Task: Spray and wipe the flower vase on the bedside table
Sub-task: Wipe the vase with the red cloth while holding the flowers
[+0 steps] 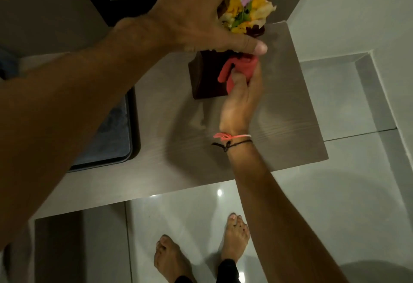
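The dark vase (206,77) stands near the tabletop's (288,113) far right corner. The left hand (196,12), fingers spread, covers the flowers (248,14) and hides the vase's rim. The right hand (242,99) pinches a red cloth (237,68) against the vase's side, blurred.

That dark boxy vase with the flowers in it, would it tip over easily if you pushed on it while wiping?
Probably not easily: the vase looks square and flat-based on the table. The tall flowers may make it top-heavy, which could be why the left hand is on them while the right hand presses the red cloth.
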Demonstrator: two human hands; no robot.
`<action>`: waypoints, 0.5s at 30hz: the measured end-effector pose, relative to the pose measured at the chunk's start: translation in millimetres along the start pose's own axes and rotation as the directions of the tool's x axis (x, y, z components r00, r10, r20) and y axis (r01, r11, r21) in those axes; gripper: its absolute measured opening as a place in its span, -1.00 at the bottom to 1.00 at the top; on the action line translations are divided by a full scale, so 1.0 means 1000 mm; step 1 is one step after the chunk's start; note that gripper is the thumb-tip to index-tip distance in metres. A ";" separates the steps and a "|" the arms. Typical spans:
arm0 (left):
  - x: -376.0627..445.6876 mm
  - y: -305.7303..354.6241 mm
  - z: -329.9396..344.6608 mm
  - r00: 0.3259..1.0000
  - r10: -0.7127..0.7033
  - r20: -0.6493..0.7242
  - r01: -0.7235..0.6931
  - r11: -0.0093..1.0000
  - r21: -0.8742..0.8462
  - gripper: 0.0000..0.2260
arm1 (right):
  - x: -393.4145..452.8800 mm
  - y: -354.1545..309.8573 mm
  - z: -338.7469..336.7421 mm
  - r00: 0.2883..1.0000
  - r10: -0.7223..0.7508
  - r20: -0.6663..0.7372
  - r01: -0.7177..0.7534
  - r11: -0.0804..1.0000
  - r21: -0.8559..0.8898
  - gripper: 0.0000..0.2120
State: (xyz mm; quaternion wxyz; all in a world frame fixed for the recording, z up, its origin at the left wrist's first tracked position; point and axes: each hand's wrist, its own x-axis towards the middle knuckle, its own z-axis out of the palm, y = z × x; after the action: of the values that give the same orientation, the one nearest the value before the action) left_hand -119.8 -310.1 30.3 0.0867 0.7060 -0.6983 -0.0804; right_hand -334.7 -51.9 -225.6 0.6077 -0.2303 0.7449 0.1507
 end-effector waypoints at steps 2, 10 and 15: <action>0.001 -0.002 0.004 0.999 0.024 -0.023 -0.024 1.000 -0.007 0.01 | 0.043 0.031 0.019 0.996 0.024 0.085 -0.042 0.975 0.218 -0.58; 0.001 -0.002 0.006 0.999 0.004 -0.049 0.001 0.996 0.093 -0.01 | -0.087 -0.233 -0.069 0.363 -0.824 -0.434 0.916 0.400 0.008 -0.54; 0.003 -0.004 0.004 1.000 -0.002 -0.005 0.003 0.991 0.134 -0.01 | -0.122 -0.246 -0.087 0.178 -0.761 -0.624 0.984 0.145 0.104 -0.56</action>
State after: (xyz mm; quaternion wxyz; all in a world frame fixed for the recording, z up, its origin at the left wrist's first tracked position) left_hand -117.2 -313.0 25.5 0.0408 0.7112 -0.7011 -0.0317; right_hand -258.8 -285.0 -74.6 0.4260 -0.4941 0.5725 -0.4967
